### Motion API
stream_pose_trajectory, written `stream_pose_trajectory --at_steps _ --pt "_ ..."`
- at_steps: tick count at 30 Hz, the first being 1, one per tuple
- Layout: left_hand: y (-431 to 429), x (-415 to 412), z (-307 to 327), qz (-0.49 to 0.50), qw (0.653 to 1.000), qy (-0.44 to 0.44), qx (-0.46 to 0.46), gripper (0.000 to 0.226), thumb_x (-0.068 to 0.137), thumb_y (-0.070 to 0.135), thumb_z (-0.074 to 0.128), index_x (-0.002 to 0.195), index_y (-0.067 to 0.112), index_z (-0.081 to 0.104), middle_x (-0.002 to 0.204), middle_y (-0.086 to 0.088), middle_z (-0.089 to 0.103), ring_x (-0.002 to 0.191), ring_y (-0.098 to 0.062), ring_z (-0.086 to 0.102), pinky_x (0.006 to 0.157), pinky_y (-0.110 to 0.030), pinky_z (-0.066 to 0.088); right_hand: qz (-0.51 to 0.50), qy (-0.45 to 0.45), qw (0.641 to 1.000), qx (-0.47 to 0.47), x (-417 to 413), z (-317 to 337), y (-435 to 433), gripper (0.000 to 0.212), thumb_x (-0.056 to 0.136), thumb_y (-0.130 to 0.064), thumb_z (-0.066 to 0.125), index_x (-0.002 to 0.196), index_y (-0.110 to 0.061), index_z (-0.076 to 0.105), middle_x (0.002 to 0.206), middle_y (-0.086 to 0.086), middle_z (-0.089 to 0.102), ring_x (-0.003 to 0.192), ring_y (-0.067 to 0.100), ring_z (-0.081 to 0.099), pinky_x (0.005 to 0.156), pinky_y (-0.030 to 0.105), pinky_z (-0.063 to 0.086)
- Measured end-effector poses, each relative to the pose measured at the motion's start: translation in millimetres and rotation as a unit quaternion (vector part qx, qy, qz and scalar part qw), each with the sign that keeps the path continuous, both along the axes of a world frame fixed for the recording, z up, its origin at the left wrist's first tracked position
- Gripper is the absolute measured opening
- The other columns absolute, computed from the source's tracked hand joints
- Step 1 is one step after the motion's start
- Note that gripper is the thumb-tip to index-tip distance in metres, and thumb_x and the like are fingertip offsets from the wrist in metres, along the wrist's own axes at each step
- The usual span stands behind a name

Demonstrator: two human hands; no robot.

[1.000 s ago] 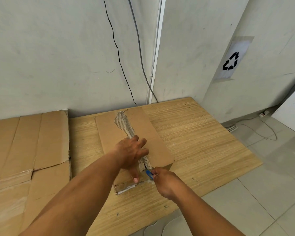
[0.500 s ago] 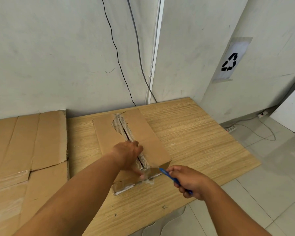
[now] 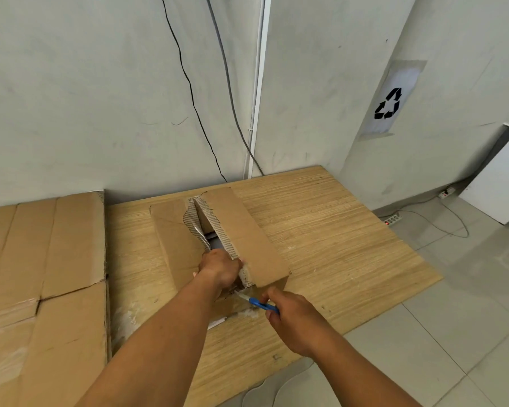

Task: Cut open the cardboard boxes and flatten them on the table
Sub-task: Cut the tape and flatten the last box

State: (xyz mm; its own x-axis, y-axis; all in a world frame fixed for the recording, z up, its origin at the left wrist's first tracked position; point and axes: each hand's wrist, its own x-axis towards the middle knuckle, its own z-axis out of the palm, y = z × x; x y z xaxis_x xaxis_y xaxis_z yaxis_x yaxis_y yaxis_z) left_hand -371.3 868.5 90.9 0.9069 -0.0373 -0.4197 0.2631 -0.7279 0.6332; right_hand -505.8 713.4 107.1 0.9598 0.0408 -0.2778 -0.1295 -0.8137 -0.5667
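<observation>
A long brown cardboard box (image 3: 247,233) lies on the wooden table (image 3: 335,245), its top seam torn and gaping, with a dark gap between the two top flaps. My left hand (image 3: 219,267) grips the near end of the left flap at the seam. My right hand (image 3: 294,317) holds a blue cutter (image 3: 262,304), whose blade points at the box's near end face just below my left hand. White tape scraps cling to the box's near bottom edge.
Flattened cardboard sheets (image 3: 41,274) cover the left part of the table. The wall stands right behind the table with cables (image 3: 194,92) hanging down. A power strip (image 3: 393,219) and a white cabinet (image 3: 500,183) are on the tiled floor to the right.
The top flaps have spread apart at the seam. My left hand moved from pressing the near end to gripping the flap, and my right hand brought the cutter back to the box's near end.
</observation>
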Motion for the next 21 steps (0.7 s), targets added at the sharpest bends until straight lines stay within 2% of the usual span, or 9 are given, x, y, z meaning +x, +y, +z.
stream_pose_trajectory --at_steps 2,4,8,12,16,18,20,21 --pt "2.2 -1.7 1.8 -0.005 1.000 0.001 -0.007 0.040 0.094 0.047 0.064 0.078 0.010 0.064 0.105 -0.019 0.069 0.101 -0.036 0.066 0.087 -0.042 0.055 0.002 -0.018 0.999 -0.044 3.8 -3.3 1.5 0.024 0.102 -0.022 0.046 0.120 -0.037 0.048 0.110 0.001 0.059 0.088 0.022 0.059 0.074 0.036 0.051" --pt "3.6 -3.5 4.1 -0.009 1.000 0.004 -0.013 0.039 0.094 0.047 0.064 0.075 0.013 0.062 0.104 -0.017 0.069 0.099 -0.034 0.066 0.088 -0.041 0.057 0.009 -0.028 0.996 -0.080 5.8 -6.5 0.0 0.027 0.102 -0.021 0.045 0.122 -0.038 0.045 0.114 0.002 0.059 0.092 0.025 0.059 0.078 0.040 0.053" --pt "3.9 -2.5 6.9 -0.025 1.000 0.011 -0.007 0.040 0.093 0.050 0.063 0.074 0.016 0.060 0.113 -0.020 0.066 0.104 -0.035 0.065 0.090 -0.042 0.055 0.021 -0.025 0.994 -0.101 6.6 -10.0 -4.3 0.024 0.103 -0.025 0.044 0.122 -0.041 0.042 0.110 0.001 0.061 0.089 0.025 0.060 0.074 0.038 0.051" --pt "3.7 -1.1 10.6 -0.027 0.999 0.019 -0.031 0.038 0.096 0.043 0.063 0.095 0.005 0.067 0.111 -0.019 0.067 0.105 -0.034 0.064 0.091 -0.042 0.053 0.012 0.009 0.996 -0.086 5.5 -9.6 -13.7 0.019 0.104 -0.031 0.044 0.118 -0.042 0.043 0.105 0.001 0.062 0.084 0.021 0.060 0.067 0.035 0.046" --pt "2.5 1.3 12.0 -0.011 0.997 0.038 -0.069 0.041 0.096 0.036 0.066 0.107 -0.003 0.064 0.110 -0.019 0.066 0.108 -0.033 0.064 0.087 -0.040 0.053 0.022 0.017 0.998 -0.059 12.3 -3.2 -7.0 0.017 0.104 -0.032 0.042 0.119 -0.039 0.046 0.102 0.004 0.062 0.082 0.023 0.060 0.066 0.035 0.046" --pt "1.3 0.7 10.6 -0.006 0.996 0.043 -0.076 0.032 0.096 0.034 0.067 0.094 0.002 0.065 0.095 -0.012 0.063 0.106 -0.030 0.066 0.077 -0.034 0.048 0.031 -0.002 0.997 -0.074 15.4 -3.9 2.8 0.019 0.104 -0.031 0.042 0.122 -0.037 0.045 0.106 0.007 0.063 0.086 0.027 0.061 0.070 0.037 0.048" --pt "1.4 -0.5 8.7 -0.002 0.996 0.045 -0.081 0.029 0.096 0.033 0.067 0.077 0.011 0.060 0.087 -0.007 0.059 0.100 -0.027 0.067 0.072 -0.030 0.043 0.024 -0.021 0.996 -0.087 15.1 -9.6 5.4 0.020 0.105 -0.031 0.041 0.124 -0.036 0.044 0.108 0.007 0.062 0.087 0.027 0.060 0.071 0.037 0.049" --pt "2.3 -0.8 8.0 0.000 0.996 0.044 -0.080 0.030 0.095 0.033 0.067 0.075 0.013 0.059 0.085 -0.006 0.060 0.095 -0.026 0.067 0.070 -0.029 0.043 0.017 -0.028 0.996 -0.088 14.4 -11.9 4.2 0.020 0.105 -0.031 0.040 0.124 -0.036 0.044 0.108 0.006 0.063 0.087 0.027 0.060 0.072 0.038 0.050"
